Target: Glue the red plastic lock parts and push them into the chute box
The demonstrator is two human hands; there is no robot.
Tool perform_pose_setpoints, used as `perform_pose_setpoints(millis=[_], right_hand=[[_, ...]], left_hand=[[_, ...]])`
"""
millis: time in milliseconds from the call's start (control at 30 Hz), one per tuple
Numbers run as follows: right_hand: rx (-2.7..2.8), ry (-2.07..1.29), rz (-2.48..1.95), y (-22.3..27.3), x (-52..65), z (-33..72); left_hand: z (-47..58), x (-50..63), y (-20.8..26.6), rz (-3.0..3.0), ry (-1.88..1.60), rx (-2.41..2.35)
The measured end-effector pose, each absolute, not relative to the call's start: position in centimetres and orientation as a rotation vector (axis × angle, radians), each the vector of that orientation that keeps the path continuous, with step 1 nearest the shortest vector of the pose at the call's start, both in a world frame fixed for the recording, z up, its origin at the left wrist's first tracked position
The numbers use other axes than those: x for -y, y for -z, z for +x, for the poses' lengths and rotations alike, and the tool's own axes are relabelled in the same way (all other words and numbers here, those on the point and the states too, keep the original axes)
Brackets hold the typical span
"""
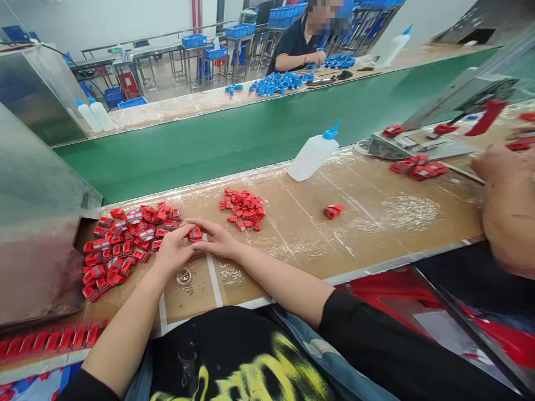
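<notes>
Between my two hands is a small red plastic part (194, 234) with a grey piece in it. My left hand (173, 248) grips it from the left, thumb and fingers closed on its edge. From the right, my right hand (215, 238) has its fingers and thumb around the same part. Left of my hands lies a large pile of red-and-grey parts (125, 242). Beyond my right hand is a smaller heap of red pieces (244, 209). A coil of clear film or tape (183, 276) rests on the table below my hands.
A white bottle with blue tip (313, 156) stands on the brown table (292, 234). One red part (333, 211) lies to the right. A metal press (430, 139) and a co-worker's arm (507, 206) are at right. A green belt (200, 153) runs behind; a metal housing (37, 223) borders the left.
</notes>
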State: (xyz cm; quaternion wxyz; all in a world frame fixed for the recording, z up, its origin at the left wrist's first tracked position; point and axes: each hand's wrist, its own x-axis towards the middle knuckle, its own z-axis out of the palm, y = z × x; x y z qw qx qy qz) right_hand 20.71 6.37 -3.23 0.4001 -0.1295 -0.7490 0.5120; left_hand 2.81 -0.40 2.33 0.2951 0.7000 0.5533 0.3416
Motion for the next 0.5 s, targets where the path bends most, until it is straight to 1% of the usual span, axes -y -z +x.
perform_pose_setpoints(millis=[133,233,333,433,500], right_hand=[[1.926,-1.210,-0.278,2.9,-6.7,21.0],[2.044,-0.971,-0.214,2.3,-7.0,21.4],[2.188,-0.696,-0.239,2.0,-7.1,21.7],[2.270,-0.461,-0.297,1.8,-6.5,21.5],[2.274,-0.364,-0.323,1.4,-5.8,21.4]], left_hand=[[2.9,-0.2,-1.9,1.644,-0.971,-1.488],[2.4,-0.6,-1.8,1.406,-0.995,-1.429],[2.1,-0.8,-1.4,1.272,-0.976,-1.351],[2.6,-0.5,-1.3,1.253,-0.982,-1.321],[3.2,-0.2,-1.8,1.319,-0.990,-1.335]])
